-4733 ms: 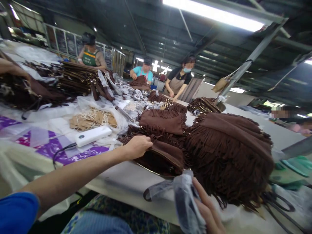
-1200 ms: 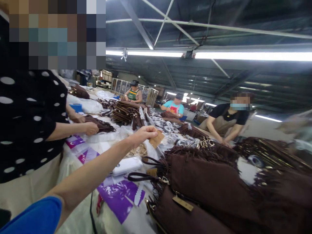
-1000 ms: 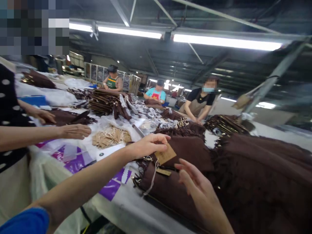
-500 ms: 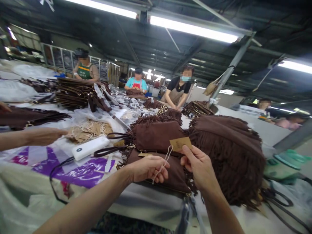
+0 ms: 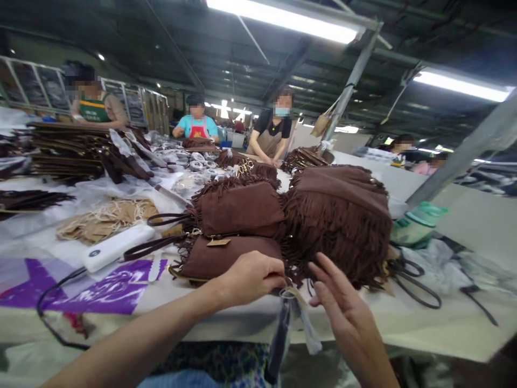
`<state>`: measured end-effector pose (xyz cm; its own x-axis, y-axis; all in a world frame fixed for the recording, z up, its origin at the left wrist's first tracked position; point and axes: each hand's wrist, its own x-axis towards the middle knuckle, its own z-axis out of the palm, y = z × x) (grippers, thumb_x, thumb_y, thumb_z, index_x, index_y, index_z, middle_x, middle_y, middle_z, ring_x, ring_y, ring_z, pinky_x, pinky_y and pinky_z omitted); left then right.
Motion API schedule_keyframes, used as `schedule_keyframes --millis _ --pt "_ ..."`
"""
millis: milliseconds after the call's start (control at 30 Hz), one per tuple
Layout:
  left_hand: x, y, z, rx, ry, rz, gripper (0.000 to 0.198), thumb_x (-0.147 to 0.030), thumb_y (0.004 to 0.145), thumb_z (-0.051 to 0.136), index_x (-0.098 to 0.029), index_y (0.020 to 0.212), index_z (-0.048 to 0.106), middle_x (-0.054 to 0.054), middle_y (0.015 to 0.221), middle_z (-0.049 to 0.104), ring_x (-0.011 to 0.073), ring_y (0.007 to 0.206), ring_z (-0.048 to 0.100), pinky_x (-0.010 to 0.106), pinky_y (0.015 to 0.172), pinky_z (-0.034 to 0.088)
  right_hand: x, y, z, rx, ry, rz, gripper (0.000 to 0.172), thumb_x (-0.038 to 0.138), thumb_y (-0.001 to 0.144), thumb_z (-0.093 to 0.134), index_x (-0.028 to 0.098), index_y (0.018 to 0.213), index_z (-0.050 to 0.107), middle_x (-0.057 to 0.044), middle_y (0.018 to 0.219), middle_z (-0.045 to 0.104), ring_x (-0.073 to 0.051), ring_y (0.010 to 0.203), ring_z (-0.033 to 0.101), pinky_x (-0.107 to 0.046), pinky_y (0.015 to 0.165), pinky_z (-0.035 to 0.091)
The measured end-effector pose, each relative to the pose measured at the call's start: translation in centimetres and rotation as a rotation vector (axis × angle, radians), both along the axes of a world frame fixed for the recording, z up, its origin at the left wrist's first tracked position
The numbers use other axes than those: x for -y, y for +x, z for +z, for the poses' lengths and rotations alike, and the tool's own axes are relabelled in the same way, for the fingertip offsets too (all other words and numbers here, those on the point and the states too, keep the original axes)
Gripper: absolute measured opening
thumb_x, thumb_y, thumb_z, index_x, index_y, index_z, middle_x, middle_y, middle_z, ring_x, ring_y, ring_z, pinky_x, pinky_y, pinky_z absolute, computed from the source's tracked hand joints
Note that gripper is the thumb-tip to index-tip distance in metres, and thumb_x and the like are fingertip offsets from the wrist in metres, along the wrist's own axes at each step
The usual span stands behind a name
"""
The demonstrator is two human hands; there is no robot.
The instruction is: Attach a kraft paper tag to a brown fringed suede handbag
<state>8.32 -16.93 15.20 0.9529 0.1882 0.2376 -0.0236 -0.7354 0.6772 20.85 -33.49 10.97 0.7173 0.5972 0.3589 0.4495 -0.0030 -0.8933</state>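
A brown fringed pouch (image 5: 232, 256) lies at the table's front edge, with a second brown pouch (image 5: 242, 207) behind it. My left hand (image 5: 252, 277) is closed in a pinch at the front pouch's right corner, on what looks like the string of a paper tag (image 5: 298, 296). The tag hangs blurred beside a pale loop. Below it a dark wrist strap (image 5: 278, 342) in clear plastic dangles over the edge. My right hand (image 5: 347, 307) is open, fingers apart, just right of the tag and holding nothing.
A tall stack of fringed pouches (image 5: 339, 221) stands right. To the left lie a pile of tags (image 5: 107, 218) and a corded white device (image 5: 117, 248). More pouches (image 5: 68, 151) are stacked farther back. Co-workers (image 5: 270, 132) stand across the table; a metal post (image 5: 464, 148) rises at right.
My right hand has let go of the tag and opened. My left hand has moved to the pouch's corner, where the tag now hangs. The view has shifted right.
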Motion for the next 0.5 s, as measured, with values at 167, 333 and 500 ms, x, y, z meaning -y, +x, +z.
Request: schedule_keyframes --millis 167,333,500 --pt "2.1 2.9 0.5 0.011 0.105 -0.153 0.016 -0.019 0.088 0.054 -0.016 0.08 0.068 -0.002 0.068 0.064 0.0097 0.062 0.054 0.018 0.059 0.036 0.6 -1.5 -1.1 -0.34 -0.063 0.339 0.049 0.057 0.085 0.056 0.021 0.119 0.056 0.0 0.072 0.059 -0.012 0.051 0.049 -0.022 0.044 0.04" --pt "2.1 4.7 -2.4 0.0 0.401 -0.158 0.013 -0.019 0.088 0.052 -0.016 0.096 0.062 0.005 0.096 0.065 0.0182 0.089 0.057 0.026 0.079 0.042 4.7 2.0 -3.2 -0.032 -0.244 0.074 0.044 0.061 0.084 0.054 0.021 0.069 0.061 0.002 0.057 0.05 -0.013 0.057 0.048 -0.022 0.054 0.04" --pt "1.9 6.1 -5.2 -0.135 0.712 -0.067 0.016 -0.016 0.079 0.054 -0.016 0.094 0.057 0.011 0.103 0.059 0.0253 0.095 0.052 0.038 0.083 0.042 7.8 3.4 -6.3 -0.046 -0.276 -0.033 0.04 0.06 0.079 0.06 0.022 0.084 0.073 -0.003 0.074 0.065 -0.02 0.073 0.06 -0.023 0.065 0.048"
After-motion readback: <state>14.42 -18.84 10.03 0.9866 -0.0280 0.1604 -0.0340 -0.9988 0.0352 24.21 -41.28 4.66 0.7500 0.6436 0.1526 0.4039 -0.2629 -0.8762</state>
